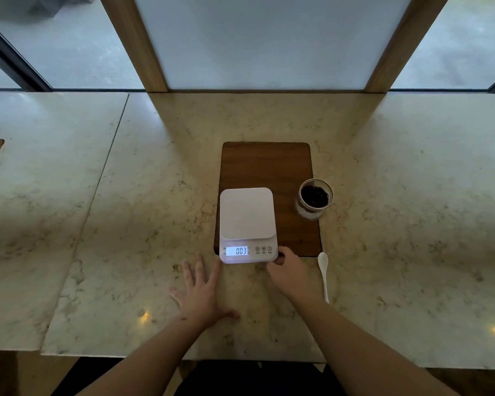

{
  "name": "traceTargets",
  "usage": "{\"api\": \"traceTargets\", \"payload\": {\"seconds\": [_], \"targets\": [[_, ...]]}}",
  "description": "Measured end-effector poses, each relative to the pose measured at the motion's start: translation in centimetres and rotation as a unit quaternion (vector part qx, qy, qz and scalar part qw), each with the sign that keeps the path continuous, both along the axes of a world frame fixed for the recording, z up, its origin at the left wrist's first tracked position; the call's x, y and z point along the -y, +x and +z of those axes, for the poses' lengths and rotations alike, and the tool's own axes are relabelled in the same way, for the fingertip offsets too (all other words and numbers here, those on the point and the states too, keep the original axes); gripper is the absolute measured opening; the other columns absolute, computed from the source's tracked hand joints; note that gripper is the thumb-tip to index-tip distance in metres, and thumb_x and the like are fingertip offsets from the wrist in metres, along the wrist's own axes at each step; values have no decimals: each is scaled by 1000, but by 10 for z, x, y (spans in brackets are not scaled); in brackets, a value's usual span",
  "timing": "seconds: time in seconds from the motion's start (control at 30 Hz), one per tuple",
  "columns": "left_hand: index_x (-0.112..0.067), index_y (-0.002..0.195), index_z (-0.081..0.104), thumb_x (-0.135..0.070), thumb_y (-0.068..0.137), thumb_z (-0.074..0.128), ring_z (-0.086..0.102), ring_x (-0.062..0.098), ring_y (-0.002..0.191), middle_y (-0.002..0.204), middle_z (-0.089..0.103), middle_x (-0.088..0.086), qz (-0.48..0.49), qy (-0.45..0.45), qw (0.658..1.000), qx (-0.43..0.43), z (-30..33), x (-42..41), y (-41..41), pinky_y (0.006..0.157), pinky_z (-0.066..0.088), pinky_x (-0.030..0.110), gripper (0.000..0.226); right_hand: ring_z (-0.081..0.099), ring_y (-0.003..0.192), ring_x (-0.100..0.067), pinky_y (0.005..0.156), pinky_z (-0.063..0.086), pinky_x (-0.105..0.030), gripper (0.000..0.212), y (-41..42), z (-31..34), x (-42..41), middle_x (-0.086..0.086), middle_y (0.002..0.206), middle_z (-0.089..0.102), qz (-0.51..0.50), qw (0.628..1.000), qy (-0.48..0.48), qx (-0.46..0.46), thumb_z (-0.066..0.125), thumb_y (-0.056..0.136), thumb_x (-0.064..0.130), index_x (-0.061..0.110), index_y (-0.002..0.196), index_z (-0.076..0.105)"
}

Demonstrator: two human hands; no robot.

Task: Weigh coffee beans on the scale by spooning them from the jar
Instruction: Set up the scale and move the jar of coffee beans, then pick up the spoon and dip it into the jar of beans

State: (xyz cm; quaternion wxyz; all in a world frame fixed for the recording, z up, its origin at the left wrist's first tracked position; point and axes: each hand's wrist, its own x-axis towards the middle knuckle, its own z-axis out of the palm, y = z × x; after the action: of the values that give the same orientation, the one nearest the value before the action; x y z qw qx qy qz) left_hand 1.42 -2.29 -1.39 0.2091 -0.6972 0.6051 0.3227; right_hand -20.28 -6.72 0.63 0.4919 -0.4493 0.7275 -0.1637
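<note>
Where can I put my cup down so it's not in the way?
The counter right of the jar is bare, as is the board behind the scale. It is crowded near the scale's front: left hand, right hand, spoon.

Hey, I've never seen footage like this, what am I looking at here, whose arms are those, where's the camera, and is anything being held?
There is no machine here. One wide-angle camera sits on a person's head and looks forward and down, so the two bare arms coming in from the bottom belong to the wearer. The left hand lies flat and open on the marble counter, beside a white kitchen scale whose lit display shows 003. The right hand touches the scale's near right corner, by its buttons; it holds nothing else. The scale's weighing plate is bare, and it sits partly on a dark wooden board. An open glass jar of coffee beans stands at the board's right edge. A white spoon lies untouched on the counter, right of the right hand.
</note>
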Motion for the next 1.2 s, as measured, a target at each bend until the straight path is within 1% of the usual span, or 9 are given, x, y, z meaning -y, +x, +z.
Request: {"api": "traceTargets", "payload": {"seconds": [0.33, 0.5, 0.6, 0.67, 0.77, 0.83, 0.93, 1.03, 1.2], "targets": [[-36, 149, -34, -94, 44, 67, -42, 37, 142, 157, -45, 1, 8, 13, 1000, 1, 4, 2, -2, 106, 8, 84, 157, 57, 100, -17, 90, 51, -37, 28, 9, -7, -9, -2, 119, 66, 18, 998, -15, -57, 52, 98, 31, 23, 124, 59], [-35, 151, -32, -94, 43, 67, -39, 37, 144, 157, -44, 1, 10, 14, 1000, 0, 5, 2, -2, 107, 9, 83, 158, 57, 118, -20, 99, 49, -42, 52, 1, -3, -25, 5, 130, 60, -78, 996, -31, -29, 60, 92, 32, 27, 143, 50], [-35, 149, -34, -94, 43, 67, -40, 38, 143, 156, -46, 2, 9, 11, 1000, 0, 2, 1, -1, 107, 10, 84, 158, 62, 96, -18, 82, 55, -40, 45, -34, -2, -40, -2, 114, 64, -169, 978, -69, -103, 61, 90, 18, 16, 135, 56], [-35, 148, -35, -94, 42, 67, -40, 38, 143, 156, -46, 2, 9, 13, 1000, -1, 1, 2, 0, 106, 10, 84, 158, 62, 83, -20, 70, 54, -39, 36, -60, -3, -48, -5, 103, 65, -206, 968, -26, -140, 63, 93, 24, 11, 126, 56], [-34, 146, -40, -94, 41, 66, -39, 39, 143, 156, -47, 3, 10, 24, 1000, -1, 2, 5, 0, 106, 9, 84, 161, 61, 75, -17, 59, 50, -34, 26, -85, -9, -55, -2, 90, 61, -153, 967, 64, -192, 63, 95, 31, 14, 110, 52], [-34, 139, -46, -95, 40, 65, -40, 40, 143, 154, -48, 2, 11, 29, 1000, 0, 2, 7, -1, 105, 7, 84, 161, 61, 69, -16, 57, 50, -32, 17, -89, -15, -55, -1, 82, 61, -117, 967, 76, -212, 57, 97, 32, 16, 94, 54], [-35, 136, -48, -96, 39, 64, -41, 39, 142, 153, -50, 2, 12, 30, 999, -2, 2, 7, -1, 105, 7, 84, 160, 60, 60, -14, 49, 43, -27, 23, -90, -22, -51, -1, 72, 63, -48, 970, 69, -229, 55, 98, 31, 15, 83, 60], [-35, 143, -43, -96, 39, 64, -42, 40, 142, 152, -51, 1, 11, 34, 999, -6, 1, 7, -1, 105, 7, 84, 161, 54, 52, -10, 45, 35, -24, 25, -88, -17, -45, 2, 66, 59, 12, 973, 59, -223, 53, 99, 31, 18, 77, 56], [-35, 141, -45, -96, 39, 65, -42, 40, 141, 153, -50, 2, 18, 42, 999, -9, 3, 7, 0, 105, 5, 84, 161, 52, 56, -11, 50, 38, -26, 26, -92, 23, -28, 3, 67, 59, 32, 988, -21, -152, 49, 104, 29, 26, 80, 56]]}}
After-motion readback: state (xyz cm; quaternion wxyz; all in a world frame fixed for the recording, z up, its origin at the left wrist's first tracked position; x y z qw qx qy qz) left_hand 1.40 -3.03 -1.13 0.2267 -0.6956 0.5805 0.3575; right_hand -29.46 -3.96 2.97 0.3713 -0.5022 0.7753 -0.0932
